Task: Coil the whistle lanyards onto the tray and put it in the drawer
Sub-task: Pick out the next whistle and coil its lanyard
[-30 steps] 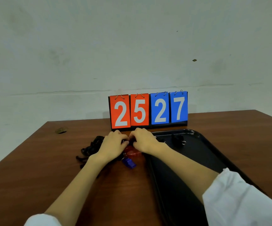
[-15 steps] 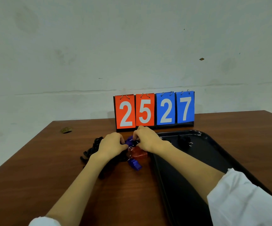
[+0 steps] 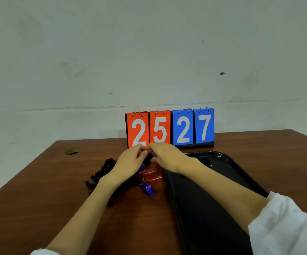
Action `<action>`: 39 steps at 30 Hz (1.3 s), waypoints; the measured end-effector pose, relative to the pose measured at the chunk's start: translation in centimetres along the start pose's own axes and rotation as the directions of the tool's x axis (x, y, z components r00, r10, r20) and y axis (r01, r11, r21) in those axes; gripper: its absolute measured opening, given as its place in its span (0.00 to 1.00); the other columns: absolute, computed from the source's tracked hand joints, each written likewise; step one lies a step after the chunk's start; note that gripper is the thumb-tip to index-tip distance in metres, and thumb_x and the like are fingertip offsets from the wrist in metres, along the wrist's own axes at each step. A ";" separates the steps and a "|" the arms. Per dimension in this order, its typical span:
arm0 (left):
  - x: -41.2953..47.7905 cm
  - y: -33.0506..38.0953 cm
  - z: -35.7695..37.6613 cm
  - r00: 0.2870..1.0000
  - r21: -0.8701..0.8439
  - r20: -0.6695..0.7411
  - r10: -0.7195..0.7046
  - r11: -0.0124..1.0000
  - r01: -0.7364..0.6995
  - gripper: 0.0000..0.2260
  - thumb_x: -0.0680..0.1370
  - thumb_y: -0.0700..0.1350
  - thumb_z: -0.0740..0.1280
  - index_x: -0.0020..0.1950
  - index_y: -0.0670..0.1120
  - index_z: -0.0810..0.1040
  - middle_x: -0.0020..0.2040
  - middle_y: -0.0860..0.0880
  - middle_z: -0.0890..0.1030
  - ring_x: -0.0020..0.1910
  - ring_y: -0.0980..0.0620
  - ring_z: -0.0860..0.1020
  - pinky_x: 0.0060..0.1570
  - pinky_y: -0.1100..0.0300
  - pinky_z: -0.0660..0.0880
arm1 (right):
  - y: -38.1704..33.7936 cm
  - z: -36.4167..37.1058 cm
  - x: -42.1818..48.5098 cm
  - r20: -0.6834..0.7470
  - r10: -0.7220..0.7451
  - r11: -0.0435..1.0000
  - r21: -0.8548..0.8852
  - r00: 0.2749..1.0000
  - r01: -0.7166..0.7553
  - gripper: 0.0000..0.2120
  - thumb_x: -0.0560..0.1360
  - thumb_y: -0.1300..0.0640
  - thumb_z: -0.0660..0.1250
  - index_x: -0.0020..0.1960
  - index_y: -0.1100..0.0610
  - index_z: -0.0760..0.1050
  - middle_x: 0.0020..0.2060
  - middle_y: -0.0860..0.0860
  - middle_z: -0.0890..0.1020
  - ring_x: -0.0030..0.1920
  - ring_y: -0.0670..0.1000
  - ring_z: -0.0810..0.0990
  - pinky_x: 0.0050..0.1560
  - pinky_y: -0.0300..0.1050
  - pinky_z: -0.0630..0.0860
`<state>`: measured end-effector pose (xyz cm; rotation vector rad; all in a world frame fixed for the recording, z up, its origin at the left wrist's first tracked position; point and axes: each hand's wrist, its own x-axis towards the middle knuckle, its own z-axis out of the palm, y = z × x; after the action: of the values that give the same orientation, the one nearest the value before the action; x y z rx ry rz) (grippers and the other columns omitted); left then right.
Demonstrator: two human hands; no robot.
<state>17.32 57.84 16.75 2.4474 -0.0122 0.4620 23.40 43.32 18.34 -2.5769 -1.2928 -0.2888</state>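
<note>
Where my hands meet: just in front of the scoreboard (image 3: 170, 127), above the table (image 3: 38, 208), my left hand (image 3: 128, 165) and right hand (image 3: 169, 156) come fingertip to fingertip, and each pinches a bit of black lanyard (image 3: 149, 157) with curled fingers.
Scoreboard: flip cards showing red 2 and 5 and blue 2 and 7, upright at the far side of the table, facing me.
Tray (image 3: 213, 208): black, on my right, its left rim just beside the whistles. A small dark thing at its far end is half hidden behind my right wrist, and I cannot tell what it is.
In the way: my hands cover the pinched spot and the lower edge of the red cards. My right forearm crosses the tray's far left corner. My left wrist lies over part of the heap.
Heap of lanyards (image 3: 103, 173): black and tangled, on the table left of my left wrist, strung out from far to near.
Red whistles (image 3: 151, 174): two, touching, between my wrists, lying crosswise and tilted up to the right.
Blue whistle (image 3: 148, 189): on the table, just on the near side of the red ones. Its long axis runs from far left to near right, ring end toward the red ones.
Half a second ago: my fingertips sat below the cards, now they overlap them. Only one red whistle showed then.
</note>
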 end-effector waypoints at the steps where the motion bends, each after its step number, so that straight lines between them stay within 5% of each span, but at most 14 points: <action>1: -0.1 0.3 -0.1 1.000 0.003 0.021 -0.005 1.000 0.005 0.10 0.81 0.48 0.58 0.55 0.46 0.75 0.47 0.52 0.77 0.46 0.55 0.75 0.47 0.58 0.72 | -0.1 -0.5 -0.1 -0.037 -0.001 0.999 0.048 0.999 0.003 0.12 0.75 0.56 0.66 0.57 0.56 0.70 0.52 0.52 0.76 0.50 0.50 0.75 0.52 0.45 0.74; 3: -0.1 0.7 -0.5 0.999 -0.075 0.044 -0.030 0.997 0.033 0.13 0.81 0.50 0.58 0.49 0.43 0.78 0.42 0.46 0.80 0.40 0.54 0.76 0.44 0.52 0.74 | -0.3 -1.7 -0.5 -0.100 0.053 0.973 0.231 0.994 -0.028 0.10 0.74 0.57 0.68 0.53 0.54 0.71 0.50 0.49 0.73 0.49 0.48 0.74 0.48 0.39 0.72; 6: -0.5 1.5 -1.3 0.983 -0.439 0.115 -0.144 0.880 0.181 0.13 0.79 0.50 0.62 0.50 0.42 0.80 0.39 0.45 0.81 0.37 0.54 0.78 0.38 0.62 0.76 | -0.6 -2.8 -1.1 -0.086 0.295 0.769 0.612 0.952 -0.183 0.16 0.72 0.60 0.71 0.57 0.53 0.72 0.51 0.49 0.75 0.50 0.48 0.78 0.48 0.38 0.75; 9: -0.5 2.2 -1.7 0.973 -0.636 0.125 -0.192 0.738 0.227 0.09 0.78 0.46 0.65 0.50 0.42 0.80 0.39 0.44 0.82 0.37 0.51 0.79 0.42 0.59 0.77 | -1.2 -3.1 -1.9 0.166 0.453 0.147 0.955 0.876 -0.257 0.23 0.71 0.63 0.71 0.65 0.58 0.71 0.56 0.55 0.78 0.55 0.52 0.80 0.49 0.42 0.79; 11: -0.5 2.7 -1.6 0.976 -0.631 0.085 -0.200 0.748 0.208 0.06 0.77 0.44 0.66 0.49 0.42 0.80 0.40 0.44 0.82 0.35 0.52 0.79 0.37 0.63 0.77 | -1.7 -2.8 -2.4 0.338 0.381 -0.215 0.938 0.861 -0.273 0.19 0.72 0.64 0.70 0.62 0.62 0.74 0.57 0.58 0.79 0.55 0.54 0.80 0.48 0.43 0.80; 12: -0.5 2.9 -1.5 0.978 -0.577 0.052 -0.201 0.793 0.194 0.06 0.77 0.43 0.67 0.49 0.42 0.80 0.41 0.44 0.82 0.35 0.53 0.79 0.34 0.65 0.76 | -1.9 -2.6 -2.5 0.378 0.369 -0.307 0.912 0.849 -0.273 0.17 0.72 0.65 0.69 0.60 0.64 0.75 0.56 0.59 0.80 0.55 0.54 0.80 0.47 0.42 0.80; 17: -0.4 2.9 -1.0 0.980 -0.239 -0.173 -0.103 0.969 0.060 0.03 0.78 0.45 0.64 0.45 0.47 0.75 0.40 0.53 0.78 0.34 0.57 0.77 0.33 0.69 0.69 | -2.4 -1.2 -2.5 0.448 0.458 -0.554 0.819 0.768 -0.147 0.10 0.70 0.70 0.69 0.51 0.64 0.77 0.50 0.59 0.79 0.53 0.55 0.79 0.45 0.44 0.81; 20: -0.1 2.2 -1.6 0.973 -0.098 -0.219 -0.070 0.994 0.049 0.05 0.80 0.45 0.61 0.45 0.46 0.72 0.40 0.55 0.77 0.39 0.58 0.76 0.39 0.67 0.70 | -2.4 -0.7 -2.3 0.459 0.522 -0.540 0.830 0.719 -0.139 0.15 0.70 0.72 0.68 0.56 0.65 0.75 0.50 0.60 0.78 0.53 0.56 0.78 0.47 0.47 0.80; 25: 0.4 1.1 -2.5 0.953 -0.197 -0.210 -0.218 0.964 0.177 0.07 0.82 0.44 0.56 0.45 0.47 0.69 0.40 0.49 0.79 0.37 0.54 0.77 0.40 0.59 0.74 | -1.6 -0.1 -2.0 0.385 0.694 -0.434 0.898 0.608 -0.074 0.20 0.71 0.71 0.68 0.62 0.65 0.72 0.51 0.59 0.78 0.49 0.54 0.79 0.43 0.44 0.79; 29: 0.2 1.1 -3.9 0.923 0.169 0.161 -0.350 0.931 0.324 0.06 0.79 0.38 0.58 0.43 0.43 0.72 0.42 0.42 0.81 0.37 0.50 0.77 0.41 0.59 0.73 | -0.3 -0.6 -2.0 0.295 0.749 -0.394 0.918 0.594 0.040 0.18 0.75 0.65 0.66 0.63 0.63 0.68 0.53 0.60 0.79 0.45 0.54 0.81 0.41 0.45 0.79; 32: -0.3 1.4 -4.1 0.874 0.459 0.299 -0.382 0.861 0.219 0.06 0.76 0.38 0.63 0.52 0.43 0.72 0.54 0.43 0.78 0.50 0.48 0.76 0.50 0.57 0.75 | -0.4 -2.2 -2.0 0.189 0.726 -0.289 0.956 0.661 0.043 0.21 0.73 0.69 0.66 0.64 0.60 0.65 0.51 0.60 0.78 0.46 0.55 0.82 0.44 0.45 0.79; 34: -0.3 2.2 -3.8 0.944 0.376 0.197 -0.263 0.910 0.175 0.13 0.75 0.40 0.66 0.58 0.47 0.70 0.57 0.47 0.74 0.55 0.48 0.75 0.54 0.54 0.75 | -1.0 -3.3 -2.0 0.105 0.716 -0.120 0.992 0.690 -0.027 0.22 0.71 0.67 0.70 0.61 0.59 0.68 0.50 0.58 0.79 0.48 0.54 0.81 0.46 0.43 0.79; 36: -0.3 3.6 -3.4 0.981 0.085 0.149 -0.126 0.990 0.114 0.19 0.75 0.41 0.67 0.64 0.49 0.67 0.54 0.50 0.74 0.52 0.52 0.75 0.49 0.59 0.73 | -1.8 -4.3 -2.0 0.038 0.656 0.007 0.998 0.754 -0.056 0.17 0.70 0.65 0.72 0.58 0.61 0.74 0.45 0.55 0.81 0.44 0.50 0.80 0.47 0.41 0.77; 39: -0.8 5.5 -2.7 0.994 -0.232 0.104 -0.042 0.971 0.065 0.10 0.76 0.42 0.67 0.56 0.48 0.73 0.41 0.49 0.80 0.35 0.58 0.77 0.41 0.63 0.71 | -3.0 -5.7 -2.2 -0.013 0.532 0.028 1.000 0.847 -0.003 0.13 0.73 0.61 0.69 0.57 0.62 0.77 0.44 0.54 0.81 0.46 0.49 0.81 0.51 0.42 0.78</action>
<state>15.03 55.04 21.74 2.2290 -0.0401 0.2968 19.34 41.68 23.51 -1.2813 -0.3804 0.1670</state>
